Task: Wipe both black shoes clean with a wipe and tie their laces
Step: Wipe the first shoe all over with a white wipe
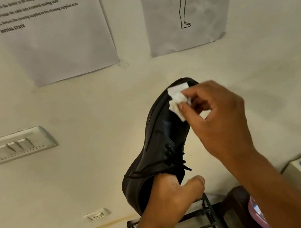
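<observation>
— Black leather, is it? Which way does that shoe (pixel 158 146) point?

— Toe up toward one o'clock, heel down toward seven. Its long axis runs steeply, nearly upright, and it is held up in front of the pale wall (pixel 89 108), near the middle of the view.

— What holds it?

— The left hand (pixel 170 204), at six o'clock. The fingers go inside the opening at the heel; the thumb stays outside, on the right. The hand is closed on the shoe.

— And the other hand?

— The right hand (pixel 220 120), at three o'clock of the shoe, pinches a small white wipe (pixel 178 100) between thumb and fingertips. The wipe lies against the toe end, touching it.

— The laces (pixel 175 161)?

— Dark, hanging loose by the eyelets, one end sticking out toward four o'clock.

— Anything nearby?

— Two paper sheets (pixel 67 48) on the wall at twelve o'clock, a switch panel (pixel 11 147) at nine, a socket (pixel 97 215) at seven, a dark metal rack (pixel 200 225) beneath the hands.
</observation>
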